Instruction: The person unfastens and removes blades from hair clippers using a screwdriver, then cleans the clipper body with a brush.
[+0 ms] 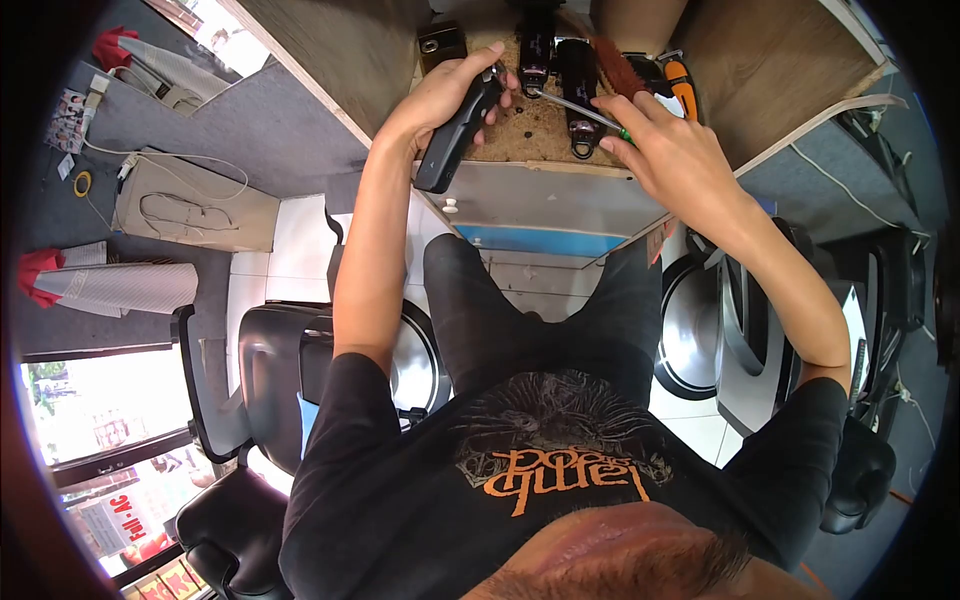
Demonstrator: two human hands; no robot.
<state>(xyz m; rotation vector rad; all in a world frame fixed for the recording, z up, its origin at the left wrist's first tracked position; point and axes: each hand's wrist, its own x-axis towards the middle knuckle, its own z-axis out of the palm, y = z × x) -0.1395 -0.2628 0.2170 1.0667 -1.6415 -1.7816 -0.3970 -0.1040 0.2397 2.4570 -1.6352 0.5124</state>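
My left hand (450,100) is wrapped round a black hair clipper (455,140), tilted with its lower end towards me. In my right hand (670,145) is a screwdriver (575,106); its metal shaft points left and part of a green handle shows between my fingers. The screwdriver's tip is at the near end of a second black clipper (537,55) on the wooden shelf (510,140). Whether it touches that clipper I cannot tell. Another black clipper (578,90) with a hanging loop lies under the screwdriver shaft, close to my right fingers.
A reddish-brown brush (615,68), an orange-and-black tool (681,90) and a dark box (442,45) are at the back of the shelf. Wooden side panels (800,75) enclose it. Black chairs (285,370) with round metal bases (690,330) stand on both sides.
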